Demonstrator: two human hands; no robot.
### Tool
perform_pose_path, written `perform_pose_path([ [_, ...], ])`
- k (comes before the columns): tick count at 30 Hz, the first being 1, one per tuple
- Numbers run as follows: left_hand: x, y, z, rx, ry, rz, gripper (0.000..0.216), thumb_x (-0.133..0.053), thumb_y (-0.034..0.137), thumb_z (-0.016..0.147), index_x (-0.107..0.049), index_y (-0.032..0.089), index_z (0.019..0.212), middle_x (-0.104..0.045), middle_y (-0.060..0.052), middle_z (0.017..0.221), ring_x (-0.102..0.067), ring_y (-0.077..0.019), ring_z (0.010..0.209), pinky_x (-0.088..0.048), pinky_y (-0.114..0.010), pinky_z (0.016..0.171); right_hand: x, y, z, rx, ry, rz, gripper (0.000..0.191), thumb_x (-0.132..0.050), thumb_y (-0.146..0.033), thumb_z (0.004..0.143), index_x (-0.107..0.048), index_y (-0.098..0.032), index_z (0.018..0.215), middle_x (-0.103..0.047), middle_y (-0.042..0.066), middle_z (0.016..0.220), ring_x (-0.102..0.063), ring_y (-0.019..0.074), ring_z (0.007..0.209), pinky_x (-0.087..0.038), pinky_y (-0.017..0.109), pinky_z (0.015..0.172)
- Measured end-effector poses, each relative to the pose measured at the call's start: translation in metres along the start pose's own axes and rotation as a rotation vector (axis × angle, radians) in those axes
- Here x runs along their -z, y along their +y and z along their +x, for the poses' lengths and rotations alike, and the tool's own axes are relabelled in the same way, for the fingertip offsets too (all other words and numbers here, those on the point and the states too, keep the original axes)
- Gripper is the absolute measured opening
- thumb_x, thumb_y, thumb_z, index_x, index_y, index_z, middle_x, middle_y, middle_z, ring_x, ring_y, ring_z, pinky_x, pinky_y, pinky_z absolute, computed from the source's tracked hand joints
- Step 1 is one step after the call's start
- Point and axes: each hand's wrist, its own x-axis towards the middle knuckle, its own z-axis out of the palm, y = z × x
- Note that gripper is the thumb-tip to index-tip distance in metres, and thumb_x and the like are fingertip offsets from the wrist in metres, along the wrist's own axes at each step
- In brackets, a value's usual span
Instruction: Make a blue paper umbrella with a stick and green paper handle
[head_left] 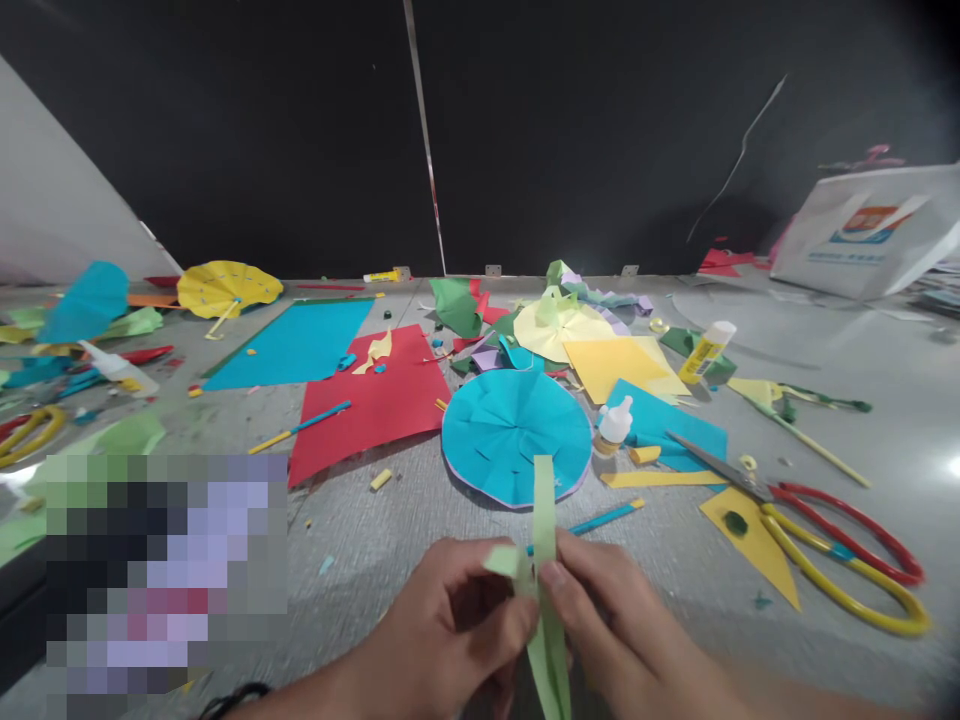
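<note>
Light green paper strip [545,500] was what I had on my feed, held up in the middle of the frame, just above the grey tabletop [352,590] and close to the camera. Both hands were on it. The left hand [450,625] and right hand [611,620] were each pinching it firmly between thumb and fingers, with their knuckles nearly meeting at the strip. A short flap [502,560] stuck out towards the left, but from where I sat the fingers hid how it joined the strip, so I couldn't tell whether it was folded, tucked or stuck.

The real risk, as I judged it, was the thin paper: a hard pull or twist could tear or crease it at the pinch, and a slackened grip could let the flap spring loose.

The strip's long axis ran nearly upright in view, tilted slightly. Its top end pointed away from the person, towards the blue paper disc [517,435], and its lower end ran out of the bottom of the frame.

The open-bladed scissors [840,560], with red and yellow handles, lay off to the right. A blue-and-yellow stick [600,518] lay just past the right hand.
</note>
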Motion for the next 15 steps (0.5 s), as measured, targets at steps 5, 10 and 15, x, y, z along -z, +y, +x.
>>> perform_pose_path([
  [5, 0.0025, -0.0014, 0.0006, 0.015, 0.011, -0.008, 0.046, -0.07, 0.058, 0.089, -0.057, 0.016, 0.076, -0.052, 0.004, 0.057, -0.049, -0.007, 0.048, -0.042, -0.015, 0.047, 0.0032, 0.0, 0.0029, 0.022, -0.072, 0.066, 0.047, -0.04, -0.052, 0.107, -0.075, -0.023, 0.096, -0.076, 0.006, 0.08, -0.072, 0.0214, 0.075, -0.062, 0.035, 0.076],
  [10, 0.0061, -0.0085, 0.002, 0.037, 0.007, -0.057, 0.051, -0.068, 0.065, 0.087, -0.063, 0.015, 0.085, -0.056, 0.002, 0.058, -0.051, -0.0077, 0.046, -0.04, -0.017, 0.047, 0.0023, -0.0057, 0.0044, -0.082, -0.153, 0.255, 0.05, -0.039, -0.058, 0.107, -0.076, -0.025, 0.108, -0.078, 0.004, 0.077, -0.075, 0.0208, 0.072, -0.064, 0.034, 0.072],
  [15, 0.0045, -0.004, 0.0018, 0.075, 0.028, -0.117, 0.051, -0.071, 0.065, 0.084, -0.054, 0.018, 0.075, -0.056, 0.003, 0.052, -0.057, -0.0108, 0.047, -0.042, -0.019, 0.05, 0.0033, -0.004, 0.0018, -0.148, -0.214, 0.388, 0.058, -0.036, -0.068, 0.104, -0.076, -0.026, 0.105, -0.078, 0.003, 0.078, -0.075, 0.0194, 0.072, -0.064, 0.031, 0.072],
])
